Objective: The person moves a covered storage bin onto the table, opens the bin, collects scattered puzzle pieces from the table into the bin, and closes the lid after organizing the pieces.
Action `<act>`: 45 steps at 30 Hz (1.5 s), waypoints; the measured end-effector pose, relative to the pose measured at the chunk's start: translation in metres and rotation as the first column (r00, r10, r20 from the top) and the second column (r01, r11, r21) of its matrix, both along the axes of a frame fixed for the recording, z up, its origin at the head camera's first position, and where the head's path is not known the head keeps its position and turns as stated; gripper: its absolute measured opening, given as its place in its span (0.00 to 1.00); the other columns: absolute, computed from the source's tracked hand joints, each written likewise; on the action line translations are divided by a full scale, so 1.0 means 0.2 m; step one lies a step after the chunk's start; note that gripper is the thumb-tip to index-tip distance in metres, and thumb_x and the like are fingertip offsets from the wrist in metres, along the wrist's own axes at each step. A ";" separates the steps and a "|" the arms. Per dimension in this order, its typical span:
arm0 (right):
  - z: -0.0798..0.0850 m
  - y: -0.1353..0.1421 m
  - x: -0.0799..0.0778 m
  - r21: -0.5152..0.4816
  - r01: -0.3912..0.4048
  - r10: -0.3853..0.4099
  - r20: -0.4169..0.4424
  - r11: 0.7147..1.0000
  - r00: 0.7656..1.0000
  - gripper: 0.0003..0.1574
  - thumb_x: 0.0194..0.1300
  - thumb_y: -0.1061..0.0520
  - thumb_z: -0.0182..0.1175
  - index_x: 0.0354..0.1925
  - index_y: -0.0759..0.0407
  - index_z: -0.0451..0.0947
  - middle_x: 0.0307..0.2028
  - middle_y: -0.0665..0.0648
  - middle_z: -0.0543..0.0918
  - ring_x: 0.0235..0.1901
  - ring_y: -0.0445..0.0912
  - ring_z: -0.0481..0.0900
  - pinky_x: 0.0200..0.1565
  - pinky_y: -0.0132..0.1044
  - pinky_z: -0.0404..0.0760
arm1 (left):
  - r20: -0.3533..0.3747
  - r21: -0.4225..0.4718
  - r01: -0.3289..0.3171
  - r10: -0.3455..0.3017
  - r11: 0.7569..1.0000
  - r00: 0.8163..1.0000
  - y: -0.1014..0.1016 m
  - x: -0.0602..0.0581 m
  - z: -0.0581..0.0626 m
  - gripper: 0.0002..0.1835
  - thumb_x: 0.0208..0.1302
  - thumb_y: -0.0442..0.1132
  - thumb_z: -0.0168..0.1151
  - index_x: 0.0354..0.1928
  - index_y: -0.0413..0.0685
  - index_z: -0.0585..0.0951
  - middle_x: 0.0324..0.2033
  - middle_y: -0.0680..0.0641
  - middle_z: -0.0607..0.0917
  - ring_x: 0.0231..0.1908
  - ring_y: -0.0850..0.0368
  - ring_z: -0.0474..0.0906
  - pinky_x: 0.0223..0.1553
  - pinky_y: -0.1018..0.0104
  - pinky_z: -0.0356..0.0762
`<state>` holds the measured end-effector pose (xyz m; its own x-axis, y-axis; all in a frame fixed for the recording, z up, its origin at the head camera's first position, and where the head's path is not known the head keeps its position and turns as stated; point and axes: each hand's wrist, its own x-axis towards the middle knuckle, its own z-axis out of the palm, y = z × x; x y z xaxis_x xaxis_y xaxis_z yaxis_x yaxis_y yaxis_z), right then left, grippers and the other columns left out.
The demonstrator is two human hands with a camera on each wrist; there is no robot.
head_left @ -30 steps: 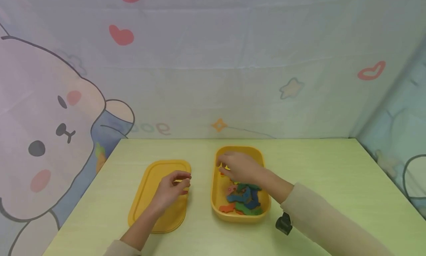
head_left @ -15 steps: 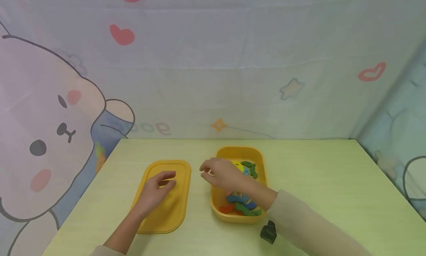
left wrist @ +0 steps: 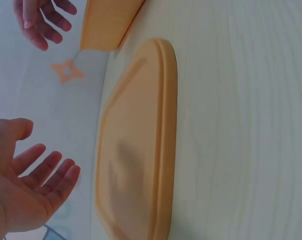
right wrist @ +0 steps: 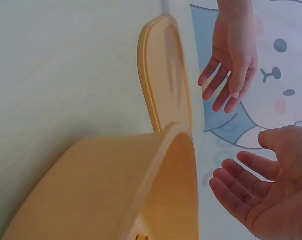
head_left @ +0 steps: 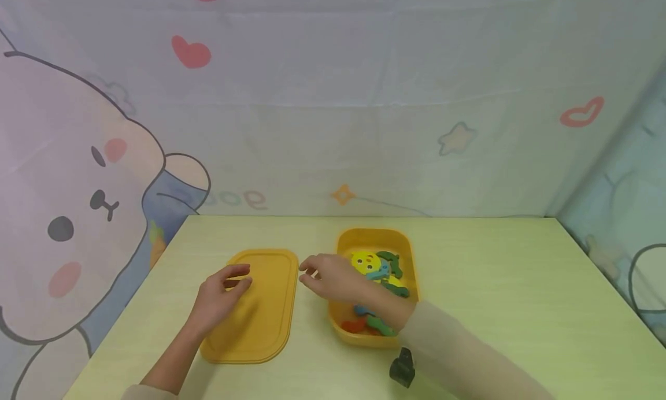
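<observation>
In the head view, my left hand (head_left: pixel 218 296) hovers over the yellow lid (head_left: pixel 267 313), which lies flat on the table. Its fingers are loosely bent and hold nothing, and its shadow falls on the lid (left wrist: pixel 135 125). My right hand (head_left: pixel 335 277) is above the left rim of the yellow box (head_left: pixel 333 325), fingers relaxed with nothing between them. Inside the box lie several flat shaped pieces: a yellow face piece (head_left: pixel 366 262), green pieces (head_left: pixel 381 326) and an orange-red one (head_left: pixel 355 325). My right forearm hides some of them. The right wrist view shows the box's outer wall (right wrist: pixel 90 185) close by.
The pale table (head_left: pixel 494 273) extends right of the box, and a strip of it separates lid and box. A printed cloth (head_left: pixel 333 99) hangs along the table's back edge. A small black device (head_left: pixel 403 367) sits under my right wrist.
My right hand has moved left, out from over the box's inside to its left rim. My left hand has drawn back left across the lid. Lid and box stay put.
</observation>
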<state>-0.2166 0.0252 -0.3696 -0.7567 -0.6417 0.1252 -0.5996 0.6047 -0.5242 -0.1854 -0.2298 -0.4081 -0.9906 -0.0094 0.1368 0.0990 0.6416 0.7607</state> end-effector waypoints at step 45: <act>-0.20 -0.35 0.12 -0.054 0.342 -0.307 0.324 0.938 0.895 0.35 0.62 0.49 0.54 0.60 0.70 0.64 0.54 0.70 0.71 0.53 0.61 0.72 0.53 0.50 0.73 | 0.148 -0.206 -0.097 0.129 0.974 0.981 -0.25 -0.01 -0.06 0.22 0.64 0.42 0.53 0.53 0.31 0.74 0.49 0.33 0.79 0.50 0.36 0.73 0.46 0.50 0.75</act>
<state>-0.1921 -0.0439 -0.4106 -0.9322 -0.3498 -0.0926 -0.1790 0.6683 -0.7220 -0.1870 -0.2795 -0.4198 -0.9937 -0.1116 -0.0121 -0.0952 0.7804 0.6180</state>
